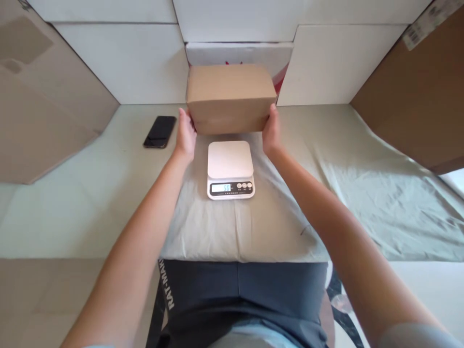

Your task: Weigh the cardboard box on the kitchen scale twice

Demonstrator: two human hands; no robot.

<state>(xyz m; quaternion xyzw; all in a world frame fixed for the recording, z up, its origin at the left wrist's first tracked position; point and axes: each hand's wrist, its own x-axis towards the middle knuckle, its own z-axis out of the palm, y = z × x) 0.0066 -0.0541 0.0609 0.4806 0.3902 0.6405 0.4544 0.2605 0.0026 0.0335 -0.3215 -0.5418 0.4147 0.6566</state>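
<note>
Two bare hands, set apart from each other, grip a plain brown cardboard box (pixel 232 114) between them in my head-camera view. I see the left hand (pixel 186 134) pressed to its left end and the right hand (pixel 271 131) to its right end, both thumbs pointing up. The box sits just beyond a white digital scale (pixel 229 160); I cannot tell whether its underside touches the cloth.

That scale rests between the forearms, its platform bare and its lit display (pixel 221 188) turned toward the person — the digits look like a 5 and a 0, with three round buttons to their right. Near the left hand, on its outer side, a dark phone (pixel 160 131) lies flat.

All this is on a bench (pixel 90 193) covered in wrinkled pale green cloth. Beyond the box I make out a white surface with red marks (pixel 239 52), flanked by white panels (pixel 326 63). Large cardboard pieces stand at the far left (pixel 50 111) and far right (pixel 416 101). Nearest me — below the bench edge — are dark trousers (pixel 246 282) with white lettering.
</note>
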